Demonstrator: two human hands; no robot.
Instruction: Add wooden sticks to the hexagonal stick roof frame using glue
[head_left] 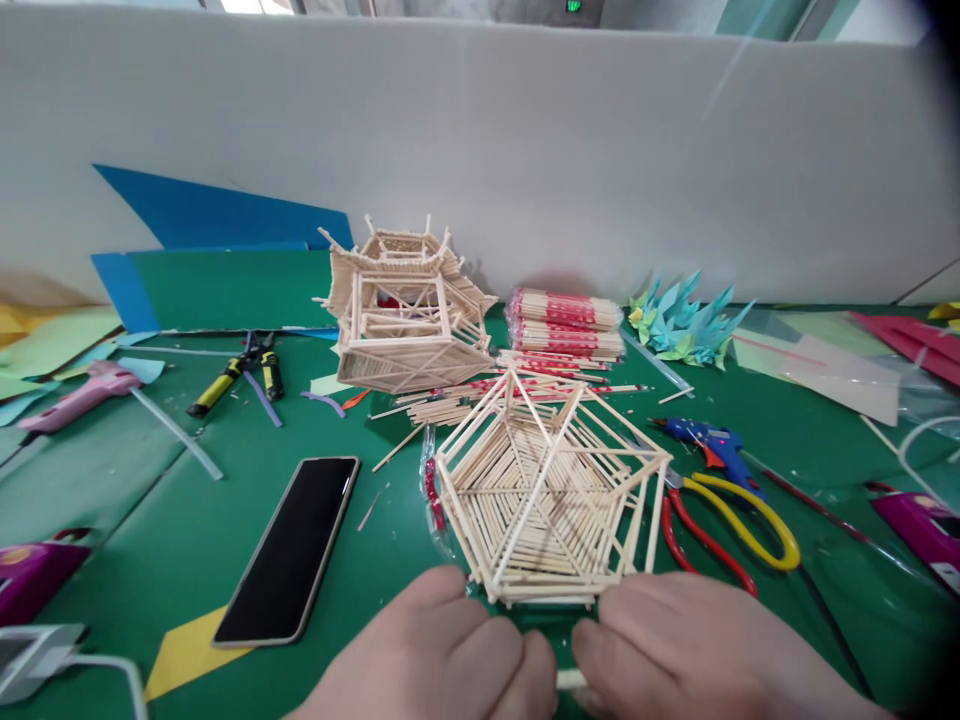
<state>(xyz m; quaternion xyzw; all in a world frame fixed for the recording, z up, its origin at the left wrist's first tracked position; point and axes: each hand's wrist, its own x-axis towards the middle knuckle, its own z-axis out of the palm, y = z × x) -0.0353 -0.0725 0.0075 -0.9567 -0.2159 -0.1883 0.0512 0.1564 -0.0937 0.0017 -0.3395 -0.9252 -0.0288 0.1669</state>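
Note:
My left hand (442, 650) and my right hand (667, 645) are closed side by side at the bottom of the view. In the gap between them shows a short pale length of wooden stick (570, 679), gripped from both sides; the rest of it is hidden by my fingers. Just beyond my knuckles stands a six-sided open frame (536, 490) built of wooden sticks, with a spiral-like floor of sticks. Red-and-yellow handled pliers (739, 515) lie to its right, near my right hand.
Behind stand a pagoda-like stick model (409, 310), packs of wrapped sticks (566, 325) and blue folded-paper leaves (690, 320). A phone (292, 550) and a pink glue gun (86, 395) lie left, with yellow-black wire strippers (240, 375). A blue glue gun (709, 440) lies right.

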